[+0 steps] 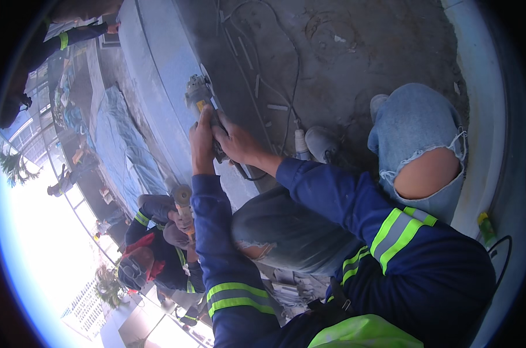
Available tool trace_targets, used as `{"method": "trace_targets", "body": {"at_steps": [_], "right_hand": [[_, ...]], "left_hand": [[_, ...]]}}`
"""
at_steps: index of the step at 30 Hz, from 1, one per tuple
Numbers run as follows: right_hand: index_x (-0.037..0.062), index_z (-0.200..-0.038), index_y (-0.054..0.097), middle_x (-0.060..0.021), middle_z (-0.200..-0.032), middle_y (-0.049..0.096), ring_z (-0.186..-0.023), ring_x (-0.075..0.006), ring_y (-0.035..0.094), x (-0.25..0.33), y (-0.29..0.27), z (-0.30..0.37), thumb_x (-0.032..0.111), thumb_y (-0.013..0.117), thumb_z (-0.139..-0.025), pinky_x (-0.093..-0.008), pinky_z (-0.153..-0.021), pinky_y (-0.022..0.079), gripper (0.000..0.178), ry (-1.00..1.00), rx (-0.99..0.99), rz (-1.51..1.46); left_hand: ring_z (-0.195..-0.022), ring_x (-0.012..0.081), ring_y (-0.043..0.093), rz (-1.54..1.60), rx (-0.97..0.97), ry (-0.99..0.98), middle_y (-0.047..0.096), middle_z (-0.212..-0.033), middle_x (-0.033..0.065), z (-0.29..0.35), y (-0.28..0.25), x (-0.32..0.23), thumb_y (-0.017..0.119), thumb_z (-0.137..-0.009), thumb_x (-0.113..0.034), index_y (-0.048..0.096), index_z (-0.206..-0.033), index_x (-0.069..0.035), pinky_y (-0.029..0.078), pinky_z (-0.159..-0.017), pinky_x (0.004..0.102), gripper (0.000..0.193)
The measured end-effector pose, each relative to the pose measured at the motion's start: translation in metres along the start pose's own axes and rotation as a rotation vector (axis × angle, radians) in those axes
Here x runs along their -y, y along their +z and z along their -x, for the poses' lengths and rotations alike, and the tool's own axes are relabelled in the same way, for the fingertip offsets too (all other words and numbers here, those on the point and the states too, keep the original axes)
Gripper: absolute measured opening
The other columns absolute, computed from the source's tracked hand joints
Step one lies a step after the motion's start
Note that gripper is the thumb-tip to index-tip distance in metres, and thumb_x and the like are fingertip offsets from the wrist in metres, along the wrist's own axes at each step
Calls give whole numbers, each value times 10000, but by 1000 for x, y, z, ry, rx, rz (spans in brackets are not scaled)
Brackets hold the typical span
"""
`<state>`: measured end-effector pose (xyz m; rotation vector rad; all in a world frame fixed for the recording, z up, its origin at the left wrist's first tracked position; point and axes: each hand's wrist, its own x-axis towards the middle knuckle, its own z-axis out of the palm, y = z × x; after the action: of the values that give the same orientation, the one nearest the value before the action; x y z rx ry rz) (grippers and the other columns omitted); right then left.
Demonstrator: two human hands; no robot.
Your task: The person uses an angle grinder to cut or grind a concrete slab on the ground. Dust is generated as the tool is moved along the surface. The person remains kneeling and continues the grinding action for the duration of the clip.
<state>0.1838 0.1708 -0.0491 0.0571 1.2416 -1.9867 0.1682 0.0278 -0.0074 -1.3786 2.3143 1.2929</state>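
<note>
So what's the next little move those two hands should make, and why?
Probably to ease the grey, metal-headed angle grinder slightly along the edge of the long, pale blue-grey slab. The bare left hand and bare right hand both grip the tool, and its head sits at that edge. Whether the disc is cutting, I can't tell.

Grinders [199, 95] and reflective sleeves [239, 297] mark a construction site.
</note>
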Motion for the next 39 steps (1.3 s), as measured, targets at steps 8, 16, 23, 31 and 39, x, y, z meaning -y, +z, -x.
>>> {"method": "trace_targets", "body": {"at_steps": [8,16,23,31,39], "right_hand": [[-49,-1675,382,-430,-1394,646,-1272,-572,652,-18,-1,-25,398,454,-1168,-563,-1066,530,680,-134,2,140],[-72,-1682,359,-431,-1449,613,-1339,-582,607,3,-10,6,383,452,-1174,-556,-1107,505,688,-109,31,143],[-73,-1692,348,-418,-1553,556,-1464,-541,544,-12,-5,-7,384,463,-1173,-526,-1191,459,701,-191,20,93],[-70,-1684,359,-418,-1513,587,-1426,-551,571,1,-18,-20,365,468,-1166,-529,-1172,473,685,-46,132,121],[-84,-1688,345,-417,-1542,569,-1443,-548,560,10,-18,2,386,452,-1174,-528,-1183,463,705,-76,95,138]], "left_hand": [[-917,206,742,10,-21,-33,771,-1076,175,-6,4,-3,759,-1024,-556,740,-1234,180,589,-794,367,765],[-908,221,752,35,1,-46,775,-1088,183,15,5,-10,751,-1046,-518,726,-1278,185,600,-794,377,740],[-972,235,757,-36,-12,-21,777,-1125,203,6,2,-3,754,-1033,-532,719,-1303,189,603,-836,380,770],[-936,224,757,43,-8,-22,771,-1098,186,-6,6,-2,760,-1030,-522,728,-1279,172,602,-812,373,738],[-943,223,756,44,-1,-53,770,-1114,185,14,6,-12,770,-1035,-508,718,-1292,176,606,-822,376,732]]}}
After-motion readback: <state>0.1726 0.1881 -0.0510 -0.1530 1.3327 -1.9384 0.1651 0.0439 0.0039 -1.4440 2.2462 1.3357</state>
